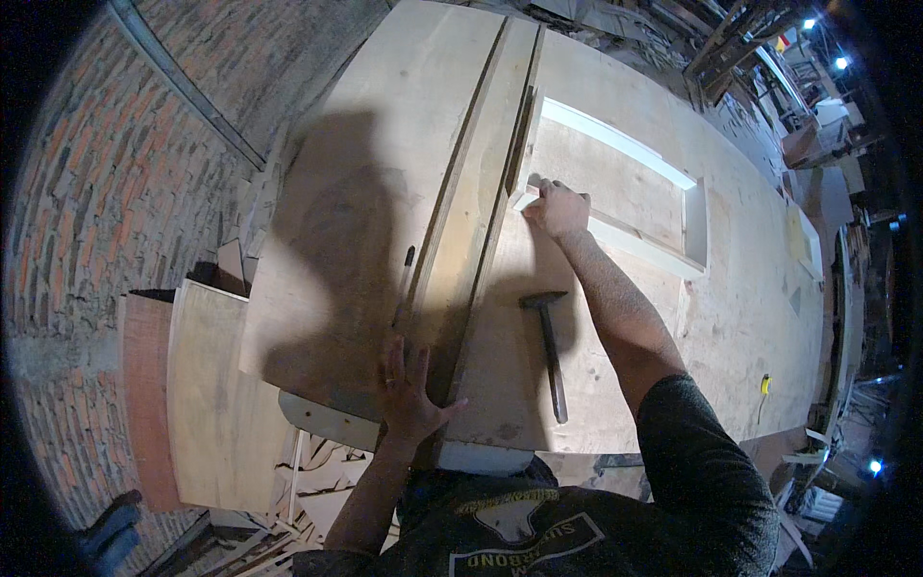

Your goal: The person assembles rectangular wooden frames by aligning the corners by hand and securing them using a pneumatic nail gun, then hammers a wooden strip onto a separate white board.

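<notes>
My left hand [413,399] lies with fingers spread on the near end of a long narrow wooden assembly [478,173] that has a raised strip along each side. Further off, my right hand [561,210] is closed around the near left corner of a rectangular wooden frame [646,249] with pale sides. That corner is partly hidden by my fingers. A dark hammer [552,358] rests on the plywood, left of my right forearm. Beside the long assembly, near my left hand, is a dark pen-like stick [410,257].
Large plywood sheets [731,317] form the work surface. A yellow tape measure [765,385] sits at the right. Boards [216,394] lean near the brick wall [87,202] at left. Offcuts [327,466] lie below the near edge, and piled timber [731,48] stands at the far right.
</notes>
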A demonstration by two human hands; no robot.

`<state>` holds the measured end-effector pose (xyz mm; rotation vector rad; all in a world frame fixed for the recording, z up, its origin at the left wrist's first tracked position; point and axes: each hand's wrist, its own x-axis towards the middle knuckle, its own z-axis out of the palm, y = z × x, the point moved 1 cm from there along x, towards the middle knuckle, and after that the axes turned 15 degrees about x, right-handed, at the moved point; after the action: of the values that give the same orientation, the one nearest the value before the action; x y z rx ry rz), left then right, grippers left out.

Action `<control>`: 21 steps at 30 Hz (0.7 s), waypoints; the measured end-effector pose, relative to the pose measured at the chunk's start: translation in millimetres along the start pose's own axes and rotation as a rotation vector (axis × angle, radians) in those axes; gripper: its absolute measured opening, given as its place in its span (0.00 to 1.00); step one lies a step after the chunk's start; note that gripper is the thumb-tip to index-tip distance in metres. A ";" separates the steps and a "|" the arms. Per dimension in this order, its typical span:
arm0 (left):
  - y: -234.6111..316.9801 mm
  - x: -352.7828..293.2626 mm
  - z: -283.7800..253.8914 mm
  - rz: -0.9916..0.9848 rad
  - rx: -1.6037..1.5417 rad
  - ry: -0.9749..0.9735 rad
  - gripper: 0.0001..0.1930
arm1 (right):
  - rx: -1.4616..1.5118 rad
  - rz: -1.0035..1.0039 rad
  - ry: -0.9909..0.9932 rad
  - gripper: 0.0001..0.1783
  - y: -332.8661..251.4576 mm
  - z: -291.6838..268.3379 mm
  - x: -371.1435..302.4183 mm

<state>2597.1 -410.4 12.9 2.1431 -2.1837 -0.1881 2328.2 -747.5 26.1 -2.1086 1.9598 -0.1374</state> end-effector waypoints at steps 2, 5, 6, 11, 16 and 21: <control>0.7 1.1 -0.2 0.007 0.016 0.000 0.66 | 0.027 0.002 -0.007 0.31 2.8 2.2 1.3; -0.7 1.0 3.0 0.002 -0.026 -0.029 0.67 | 0.052 -0.017 0.008 0.29 1.6 1.4 -1.4; -1.5 -0.3 4.4 0.002 -0.022 -0.020 0.67 | 0.049 -0.037 0.028 0.27 -1.5 -0.1 -3.3; -0.1 1.3 1.0 0.013 -0.032 -0.001 0.67 | 0.060 -0.052 0.066 0.27 1.7 1.7 -5.4; -2.3 -3.0 7.8 0.010 -0.036 0.033 0.66 | 0.074 -0.046 0.063 0.27 -1.2 -0.6 -5.6; -2.0 -6.1 17.0 -0.003 -0.037 0.018 0.63 | -0.068 -0.184 0.457 0.36 -4.3 -0.4 -36.0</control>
<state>2596.9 -403.7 -4.0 2.1212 -2.1503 -0.2071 2329.2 -711.6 31.5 -2.4707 2.0143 -0.6488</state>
